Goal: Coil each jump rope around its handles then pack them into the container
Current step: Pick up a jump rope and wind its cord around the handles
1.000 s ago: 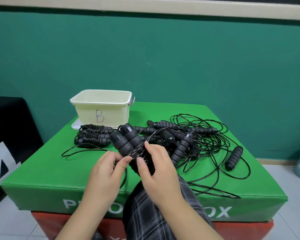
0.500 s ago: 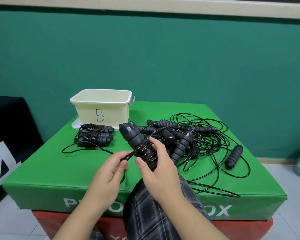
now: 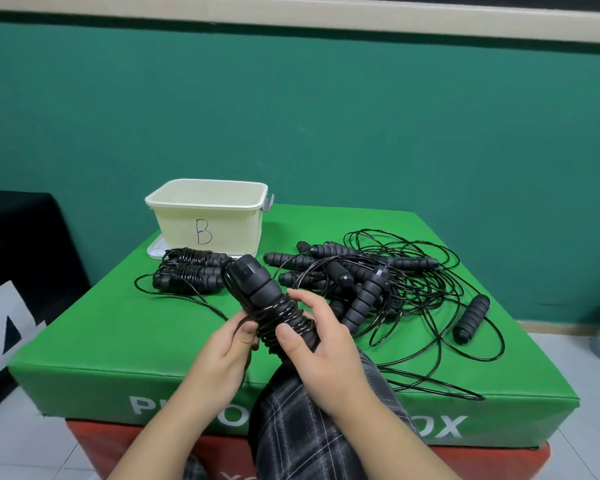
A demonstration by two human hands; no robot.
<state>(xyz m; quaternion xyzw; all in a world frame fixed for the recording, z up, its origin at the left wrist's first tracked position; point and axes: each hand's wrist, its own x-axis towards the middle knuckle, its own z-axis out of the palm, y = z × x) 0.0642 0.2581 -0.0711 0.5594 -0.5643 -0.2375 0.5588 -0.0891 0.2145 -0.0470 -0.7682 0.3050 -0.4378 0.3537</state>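
While the cream container (image 3: 208, 216), marked "B", is sitting with its inside hidden, both hands' grip is curling round a half-coiled jump rope (image 3: 274, 306) before it: left hand (image 3: 222, 355) pinching cord, right hand (image 3: 323, 348) clasping handles.

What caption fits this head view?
Both hands, left and right, wind cord around held jump-rope handles; container B waits behind.

Head view, facing forward-down, close over hands (image 3: 274, 344)
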